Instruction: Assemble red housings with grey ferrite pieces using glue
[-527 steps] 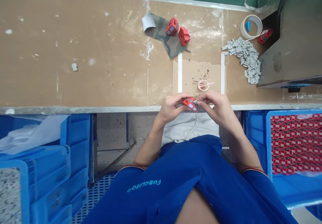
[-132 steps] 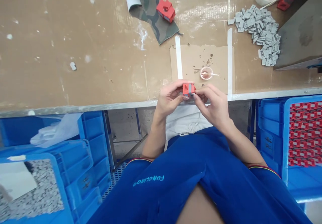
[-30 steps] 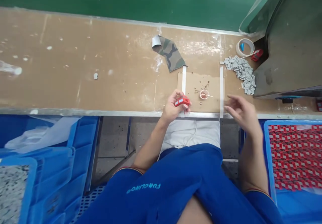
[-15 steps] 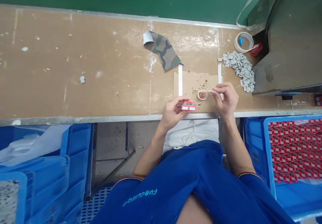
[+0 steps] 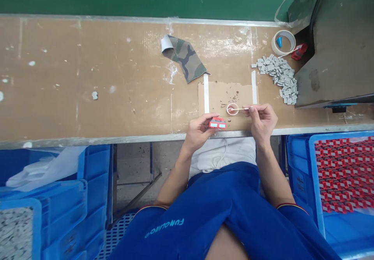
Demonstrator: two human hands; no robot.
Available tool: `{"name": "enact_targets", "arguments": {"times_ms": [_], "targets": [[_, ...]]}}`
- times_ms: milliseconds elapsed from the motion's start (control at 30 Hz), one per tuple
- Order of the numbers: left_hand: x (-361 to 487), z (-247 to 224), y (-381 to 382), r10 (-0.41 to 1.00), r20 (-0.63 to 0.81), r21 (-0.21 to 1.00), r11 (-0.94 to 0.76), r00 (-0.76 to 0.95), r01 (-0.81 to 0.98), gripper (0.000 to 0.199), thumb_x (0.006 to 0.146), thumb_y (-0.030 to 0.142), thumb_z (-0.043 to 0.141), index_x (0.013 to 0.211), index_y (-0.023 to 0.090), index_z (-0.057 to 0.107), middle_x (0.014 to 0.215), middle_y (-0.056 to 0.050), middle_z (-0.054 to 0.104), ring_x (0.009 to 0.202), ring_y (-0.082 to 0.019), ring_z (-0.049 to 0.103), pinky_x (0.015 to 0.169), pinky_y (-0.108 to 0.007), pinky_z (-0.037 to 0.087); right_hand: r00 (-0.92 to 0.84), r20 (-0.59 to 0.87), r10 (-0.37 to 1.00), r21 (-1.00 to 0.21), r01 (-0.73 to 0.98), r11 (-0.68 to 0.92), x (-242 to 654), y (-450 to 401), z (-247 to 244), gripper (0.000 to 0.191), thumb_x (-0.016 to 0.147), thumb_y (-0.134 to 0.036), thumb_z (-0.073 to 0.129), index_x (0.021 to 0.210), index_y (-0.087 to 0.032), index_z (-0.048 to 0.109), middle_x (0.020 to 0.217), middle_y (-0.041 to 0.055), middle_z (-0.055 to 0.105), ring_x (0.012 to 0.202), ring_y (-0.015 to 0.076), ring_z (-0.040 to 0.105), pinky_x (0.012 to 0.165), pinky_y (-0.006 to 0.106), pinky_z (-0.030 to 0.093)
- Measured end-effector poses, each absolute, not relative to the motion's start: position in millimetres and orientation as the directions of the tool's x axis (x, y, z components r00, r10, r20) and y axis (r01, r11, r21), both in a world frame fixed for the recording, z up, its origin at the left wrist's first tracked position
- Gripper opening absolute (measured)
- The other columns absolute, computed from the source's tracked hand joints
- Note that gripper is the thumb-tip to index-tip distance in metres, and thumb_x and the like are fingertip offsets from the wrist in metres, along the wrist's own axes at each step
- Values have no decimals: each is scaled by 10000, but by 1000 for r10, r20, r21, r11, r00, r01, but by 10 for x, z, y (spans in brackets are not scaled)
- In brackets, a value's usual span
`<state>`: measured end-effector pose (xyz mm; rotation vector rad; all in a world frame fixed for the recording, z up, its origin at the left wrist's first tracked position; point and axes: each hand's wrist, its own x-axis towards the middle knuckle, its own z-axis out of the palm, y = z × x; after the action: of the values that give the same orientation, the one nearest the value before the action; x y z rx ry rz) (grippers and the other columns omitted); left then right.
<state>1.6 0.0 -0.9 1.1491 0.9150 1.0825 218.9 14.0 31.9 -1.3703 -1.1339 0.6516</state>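
My left hand (image 5: 199, 133) holds a red and grey part (image 5: 217, 123) with two pale rectangles on its face, over the table's front edge. Pinched in my right hand (image 5: 262, 122) is a thin stick (image 5: 243, 108). The stick's far end is in a small round cup (image 5: 232, 109) with reddish contents. Beneath the cup lies a piece of cardboard (image 5: 216, 92) with dark specks on it and white tape strips at its sides.
Camouflage cloth (image 5: 188, 59) lies behind the cardboard. Many grey pieces (image 5: 279, 76) are heaped at right, near a tape roll (image 5: 283, 43) and a metal housing (image 5: 339, 53). Blue crates (image 5: 317, 182) flank me below the table; the right one holds red parts.
My right hand has moved slightly down, and the stick now reaches farther into the cup. The left hand keeps its hold on the red and grey part. The whole view has shifted a little.
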Motion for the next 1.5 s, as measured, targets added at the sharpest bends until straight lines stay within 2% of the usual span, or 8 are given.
{"name": "enact_targets", "arguments": {"times_ms": [333, 500, 767, 1000, 1200, 1333, 1400, 1500], "targets": [[42, 14, -25, 968, -13, 997, 32, 250, -74, 392, 839, 371, 878, 1157, 176, 758, 1071, -93, 834, 929, -211, 804, 818, -310, 652, 124, 401, 908, -884, 311, 349, 2051, -145, 572, 63, 982, -278, 777, 967, -261, 719, 946, 31, 853, 923, 231, 839, 816, 380, 682], [45, 32, -24, 967, 17, 999, -3, 256, -53, 379, 867, 401, 849, 1148, 163, 762, 1093, -111, 819, 918, -199, 792, 802, -289, 642, 63, 417, 907, -857, 358, 370, 2018, -142, 583, 91, 960, -190, 785, 949, -257, 723, 950, 24, 857, 883, 202, 839, 767, 320, 665], [47, 28, -27, 964, 76, 997, -73, 256, -22, 328, 907, 360, 810, 1162, 159, 770, 1079, -107, 811, 929, -193, 777, 811, -287, 641, 46, 433, 900, -834, 399, 381, 1992, -163, 558, 52, 979, -226, 768, 960, -254, 728, 957, 21, 858, 891, 207, 839, 762, 322, 675], [27, 33, -13, 958, 108, 994, -107, 266, -16, 318, 901, 342, 821, 1160, 164, 771, 1059, -105, 824, 940, -199, 781, 821, -285, 633, 173, 518, 838, -790, 472, 391, 2196, 2, 549, 59, 986, -269, 759, 936, -251, 734, 926, 31, 827, 857, 201, 802, 726, 332, 632], [1, 23, -21, 963, 77, 997, -73, 260, -24, 347, 896, 355, 832, 1175, 161, 764, 1095, -117, 827, 956, -207, 804, 806, -277, 650, 73, 517, 853, -708, 597, 378, 2219, 188, 425, 154, 1010, -315, 721, 880, -233, 720, 949, 61, 788, 858, 188, 746, 714, 314, 589], [-11, -1, -11, 960, 99, 995, -92, 263, -41, 355, 874, 339, 857, 1167, 162, 762, 1079, -107, 838, 935, -204, 819, 774, -258, 654, -19, 424, 906, -742, 566, 359, 2282, 210, 384, 251, 1032, -456, 660, 1144, -236, 703, 1107, 98, 777, 926, 205, 752, 751, 333, 616], [-13, -8, -7, 960, 110, 994, -101, 258, -48, 352, 874, 325, 857, 1170, 163, 760, 1069, -103, 840, 926, -199, 822, 764, -250, 654, 20, 395, 918, -728, 616, 300, 2469, 286, 400, 351, 1040, -494, 606, 1276, -239, 657, 1166, 111, 763, 926, 213, 747, 771, 351, 618], [-12, -10, -5, 957, 110, 993, -97, 269, -63, 350, 878, 328, 851, 1172, 164, 756, 1072, -104, 842, 924, -206, 828, 765, -261, 664, 187, 370, 910, -599, 796, 80, 2888, 529, 439, 262, 1036, -397, 553, 1192, -221, 667, 1105, 117, 750, 878, 231, 715, 833, 395, 598]]}}
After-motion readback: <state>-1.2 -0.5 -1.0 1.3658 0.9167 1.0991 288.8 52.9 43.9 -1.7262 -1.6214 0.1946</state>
